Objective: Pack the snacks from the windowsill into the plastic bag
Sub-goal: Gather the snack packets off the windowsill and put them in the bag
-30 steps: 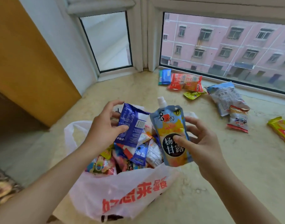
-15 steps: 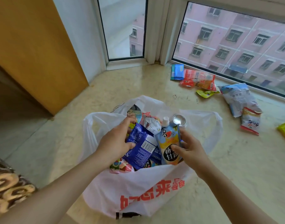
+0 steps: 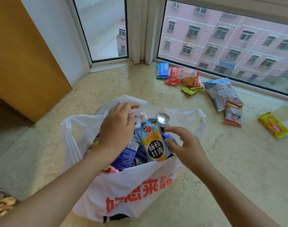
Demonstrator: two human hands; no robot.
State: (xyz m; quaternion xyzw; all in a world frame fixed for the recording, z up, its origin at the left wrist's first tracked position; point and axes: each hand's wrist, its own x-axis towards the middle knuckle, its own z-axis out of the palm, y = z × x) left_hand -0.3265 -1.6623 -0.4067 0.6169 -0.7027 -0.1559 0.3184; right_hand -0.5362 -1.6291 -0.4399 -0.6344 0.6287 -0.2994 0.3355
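Your white plastic bag point(image 3: 128, 192) sat open on the marble windowsill point(image 3: 238, 169), red lettering on its near wall and both handles splayed outward. It was packed nearly to the mouth. A pale blue spouted drink pouch point(image 3: 153, 141) stood upright in the middle, its white cap pointing up, with a silver-topped can point(image 3: 163, 118) just behind it. A dark blue packet point(image 3: 126, 155) lay tilted beside the pouch on your left, and more colourful wrappers were crowded beneath, too jumbled to tell apart.

Your left hand point(image 3: 117, 128) hovered over the bag's mouth with fingers loosely spread, gripping nothing. Your right hand point(image 3: 187, 145) was at the pouch's right edge, fingers relaxed and parted, the thumb touching or nearly touching the pouch without pinching it.

Snacks lay outside the bag along the window: a blue bar point(image 3: 162, 70), a red-and-orange packet point(image 3: 184, 77), a small yellow sachet point(image 3: 191, 89), a pale blue-and-white bag point(image 3: 221, 93), a white-and-red packet point(image 3: 233, 113) and, well apart to the right, a yellow bar point(image 3: 273, 125).
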